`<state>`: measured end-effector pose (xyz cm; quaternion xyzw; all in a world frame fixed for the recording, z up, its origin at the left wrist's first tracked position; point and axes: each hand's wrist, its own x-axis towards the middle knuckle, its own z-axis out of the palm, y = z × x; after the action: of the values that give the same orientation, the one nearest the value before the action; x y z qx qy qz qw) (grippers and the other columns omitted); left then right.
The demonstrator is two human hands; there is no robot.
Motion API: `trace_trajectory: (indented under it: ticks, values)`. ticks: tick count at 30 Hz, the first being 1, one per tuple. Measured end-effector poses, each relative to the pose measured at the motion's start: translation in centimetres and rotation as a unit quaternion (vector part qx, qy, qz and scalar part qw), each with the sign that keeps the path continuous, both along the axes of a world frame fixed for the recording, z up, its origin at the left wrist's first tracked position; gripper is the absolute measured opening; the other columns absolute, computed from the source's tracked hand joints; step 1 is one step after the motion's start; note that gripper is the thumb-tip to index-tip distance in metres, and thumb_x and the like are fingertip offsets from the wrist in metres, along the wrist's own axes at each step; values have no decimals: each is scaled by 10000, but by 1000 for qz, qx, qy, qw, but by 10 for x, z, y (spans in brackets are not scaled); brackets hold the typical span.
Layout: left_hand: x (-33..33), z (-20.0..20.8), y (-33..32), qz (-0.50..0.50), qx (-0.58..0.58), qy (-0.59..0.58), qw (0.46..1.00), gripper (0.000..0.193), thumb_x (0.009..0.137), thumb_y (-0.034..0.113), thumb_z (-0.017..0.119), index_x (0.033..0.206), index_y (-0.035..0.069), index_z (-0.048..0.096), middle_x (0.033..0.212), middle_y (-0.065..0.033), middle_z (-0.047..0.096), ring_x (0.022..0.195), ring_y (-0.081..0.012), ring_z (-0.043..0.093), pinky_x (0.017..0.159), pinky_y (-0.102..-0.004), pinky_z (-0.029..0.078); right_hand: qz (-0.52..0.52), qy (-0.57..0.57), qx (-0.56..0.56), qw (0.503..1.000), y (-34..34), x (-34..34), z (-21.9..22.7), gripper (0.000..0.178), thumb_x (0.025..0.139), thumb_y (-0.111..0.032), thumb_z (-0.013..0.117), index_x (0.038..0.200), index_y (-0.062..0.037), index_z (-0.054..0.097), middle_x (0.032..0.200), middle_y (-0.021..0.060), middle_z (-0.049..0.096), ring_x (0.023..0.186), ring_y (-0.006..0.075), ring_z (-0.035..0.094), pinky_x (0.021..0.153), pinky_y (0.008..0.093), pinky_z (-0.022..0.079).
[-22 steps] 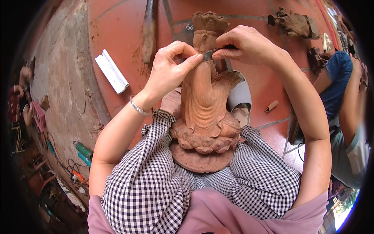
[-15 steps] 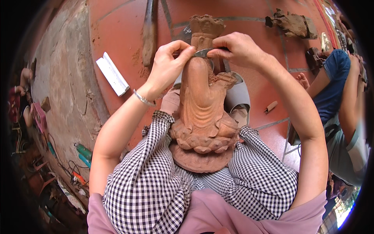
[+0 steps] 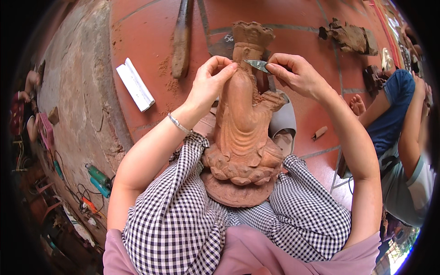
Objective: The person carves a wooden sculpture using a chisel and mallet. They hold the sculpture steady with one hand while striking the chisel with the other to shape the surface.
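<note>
A reddish-brown carved statue (image 3: 238, 123) with folded drapery and a lotus-petal base lies between my knees, its crowned top pointing away from me. My right hand (image 3: 299, 75) pinches a small, leaf-shaped metal blade (image 3: 257, 65) between thumb and fingers. Its pointed tip reaches left to the statue's neck area. At the statue's left shoulder, my left hand (image 3: 213, 80) has thumb and forefinger pressed together, touching or very close to the surface. Whether anything is between those fingertips is hidden.
A long wooden mallet-like tool (image 3: 182, 43) and a folded white strip (image 3: 135, 85) lie on the tiles at left. A rough brown piece (image 3: 348, 37) lies far right, a small fragment (image 3: 319, 133) nearer. Another person (image 3: 398, 101) sits at right. Power tools with cords (image 3: 97, 176) lie left.
My hands have moved apart: the left fingers have come off the blade, and the right hand has drawn it slightly right. The whole scene sits a little lower in the picture.
</note>
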<state>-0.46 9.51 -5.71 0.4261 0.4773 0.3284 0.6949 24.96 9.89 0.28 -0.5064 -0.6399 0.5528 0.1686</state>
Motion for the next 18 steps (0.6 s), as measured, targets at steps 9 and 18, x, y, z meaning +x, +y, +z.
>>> trace_trajectory:
  ticks: [9, 18]
  values:
    - [-4, 32, 7, -13, 174, 39, 984, 227, 979, 220, 691, 1066, 11, 707, 956, 14, 682, 905, -50, 588, 805, -222, 481, 5, 48, -28, 998, -2, -17, 28, 262, 973, -46, 590, 1219, -92, 513, 809, 16, 632, 694, 69, 554, 595, 250, 441]
    - [-17, 30, 6, 162, 45, -177, 970, 84, 970, 150, 694, 967, 70, 717, 926, 23, 696, 863, -64, 596, 798, -229, 471, -138, 28, 256, 956, -43, -37, 56, 175, 912, -136, 750, 967, 20, 696, 915, 65, 700, 863, 134, 650, 739, 293, 529]
